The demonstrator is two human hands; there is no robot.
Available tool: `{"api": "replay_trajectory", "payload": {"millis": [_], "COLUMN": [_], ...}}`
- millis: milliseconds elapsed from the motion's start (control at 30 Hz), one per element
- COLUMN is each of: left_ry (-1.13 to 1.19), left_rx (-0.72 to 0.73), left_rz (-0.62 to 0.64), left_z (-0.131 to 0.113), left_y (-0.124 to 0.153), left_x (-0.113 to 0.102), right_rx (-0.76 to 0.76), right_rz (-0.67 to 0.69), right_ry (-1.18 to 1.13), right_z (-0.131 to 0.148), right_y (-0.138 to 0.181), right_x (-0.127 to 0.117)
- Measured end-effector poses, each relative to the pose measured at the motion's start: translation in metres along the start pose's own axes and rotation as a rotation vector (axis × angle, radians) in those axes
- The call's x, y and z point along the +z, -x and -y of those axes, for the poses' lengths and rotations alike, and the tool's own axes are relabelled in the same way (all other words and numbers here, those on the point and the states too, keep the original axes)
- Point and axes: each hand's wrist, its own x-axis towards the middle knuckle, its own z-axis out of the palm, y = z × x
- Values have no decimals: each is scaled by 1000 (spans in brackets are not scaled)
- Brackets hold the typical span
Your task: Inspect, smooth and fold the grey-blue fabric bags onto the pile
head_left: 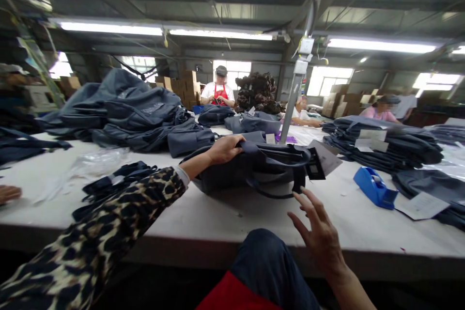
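Observation:
A dark blue-grey bag (221, 177) with looped handles lies on the white table in front of me. My left hand (225, 149), in a leopard-print sleeve, is closed on the bag's upper edge near a handle. Its fingertips are partly hidden behind the fabric. At the bag's right end hang a black tag (315, 164) and a pale card (327, 159). Just below that end, my right hand (321, 235) is raised above the table's front edge. Its fingers are spread and hold nothing, with the fingertips close to the dark strap (298, 179).
Dark straps (116, 181) and clear plastic (96, 162) lie to the left, before a large bag heap (127, 106). A blue tape dispenser (375, 188) and stacked bags (385, 143) stand right. A metal post (290, 106) rises behind. Another person's hand (9, 193) shows far left.

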Motion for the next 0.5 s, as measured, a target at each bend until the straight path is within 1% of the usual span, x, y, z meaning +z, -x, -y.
{"api": "replay_trajectory", "payload": {"millis": [100,133,167,200,267,333,433,500], "left_ry": [134,158,172,181,207,231,258,270], "left_rx": [42,47,49,49,50,53,54,50], "left_rz": [-7,-8,-7,-4,4,9,9,10], "left_z": [8,11,13,15,18,20,21,24], "left_y": [-13,-15,-17,-18,-18,-19,-21,-24], "left_x": [-12,-16,-19,-22,-26,-29,-30,-30], "right_rx": [-39,-52,-71,-91,-112,-64,24,26], "right_rz": [266,338,379,382,326,281,308,337], "right_ry": [171,195,192,167,87,50,86,95], "right_z": [-20,-26,-30,-33,-30,-19,0,6], "right_y": [-33,-42,-50,-58,-77,-100,-139,-158], "right_x": [20,26,32,37,45,53,69,81]}}
